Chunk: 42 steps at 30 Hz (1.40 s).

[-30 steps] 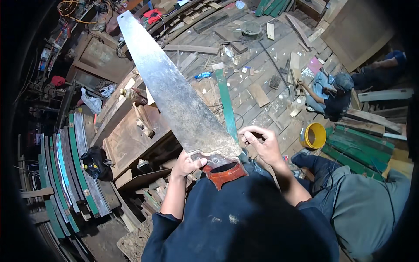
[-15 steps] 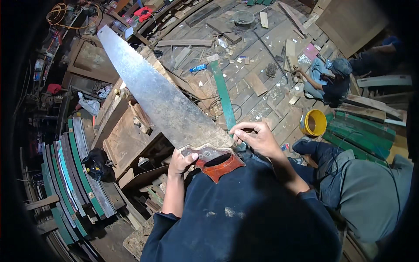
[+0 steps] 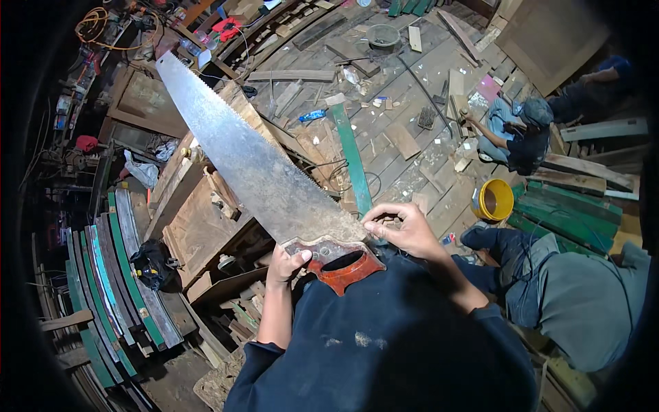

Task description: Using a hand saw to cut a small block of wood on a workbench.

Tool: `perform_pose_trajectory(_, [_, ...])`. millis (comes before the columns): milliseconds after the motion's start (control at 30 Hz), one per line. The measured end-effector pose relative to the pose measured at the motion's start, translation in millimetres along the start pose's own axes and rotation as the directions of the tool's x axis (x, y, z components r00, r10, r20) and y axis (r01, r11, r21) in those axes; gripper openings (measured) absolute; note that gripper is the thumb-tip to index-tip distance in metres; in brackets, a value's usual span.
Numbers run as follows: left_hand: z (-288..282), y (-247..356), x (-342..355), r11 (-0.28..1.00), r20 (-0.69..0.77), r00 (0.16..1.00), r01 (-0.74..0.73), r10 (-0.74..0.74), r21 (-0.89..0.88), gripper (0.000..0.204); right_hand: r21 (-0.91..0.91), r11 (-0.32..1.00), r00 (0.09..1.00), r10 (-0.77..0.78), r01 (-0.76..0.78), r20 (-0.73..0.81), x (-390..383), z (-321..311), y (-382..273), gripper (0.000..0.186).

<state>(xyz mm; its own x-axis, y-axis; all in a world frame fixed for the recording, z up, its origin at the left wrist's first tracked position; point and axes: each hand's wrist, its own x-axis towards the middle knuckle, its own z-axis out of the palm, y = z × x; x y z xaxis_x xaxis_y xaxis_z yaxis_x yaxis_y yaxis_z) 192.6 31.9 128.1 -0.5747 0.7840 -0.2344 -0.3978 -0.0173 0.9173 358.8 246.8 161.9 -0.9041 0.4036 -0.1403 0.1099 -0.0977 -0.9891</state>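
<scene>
A handsaw lies across the front of me, its broad, worn steel blade slanting up to the far left. Its toothed edge faces right. My left hand is closed on the saw's red-brown handle, with the thumb on top near the blade. By the blade's wide end, at the toothed corner, my right hand has thumb and forefinger pinched together. Whatever these fingertips hold, if anything, is too small to make out.
A wooden workbench stands ahead to the left, beside stacked boards. Beyond my right hand is a green strip on the scrap-strewn floor. At right are a yellow bucket, a crouching person and a nearer person.
The saw and both hands sit slightly lower in the picture, and the blade has shifted a little to the right. My grip on the handle is the same.
</scene>
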Motion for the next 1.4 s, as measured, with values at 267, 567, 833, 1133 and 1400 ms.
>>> perform_pose_trajectory(267, [1.6, 4.2, -12.4, 0.994, 0.078, 0.996, 0.042, -0.05, 0.102, 0.058, 0.169, 0.973, 0.986, 0.144, -0.156, 0.08, -10.6, 0.4, 7.4, 0.01])
perform_pose_trajectory(567, [5.9, 3.6, -3.2, 0.997, 0.197, 0.98, 0.017, -0.03, 0.071, 0.063, 0.206, 0.957, 0.978, -0.21, 0.204, 0.007, 30.8, -9.6, -20.2, 0.038])
perform_pose_trajectory(833, [26.4, 8.5, 2.7, 0.993, 0.315, 0.945, 0.058, -0.087, 0.1, 0.058, 0.116, 0.919, 0.925, -0.38, 0.377, 0.008, 73.1, 21.9, -72.6, 0.043])
perform_pose_trajectory(1133, [55.1, -3.2, -8.0, 0.988, 0.099, 0.984, 0.144, -0.15, 0.062, 0.062, 0.146, 0.859, 0.845, -0.428, 0.49, -0.321, 65.8, 26.3, -64.5, 0.023])
perform_pose_trajectory(1400, [56.5, 10.0, 7.0, 0.986, 0.195, 0.981, -0.043, 0.011, 0.159, 0.025, 0.078, 0.84, 0.759, -0.441, 0.537, -0.478, 65.5, 5.1, -59.5, 0.031])
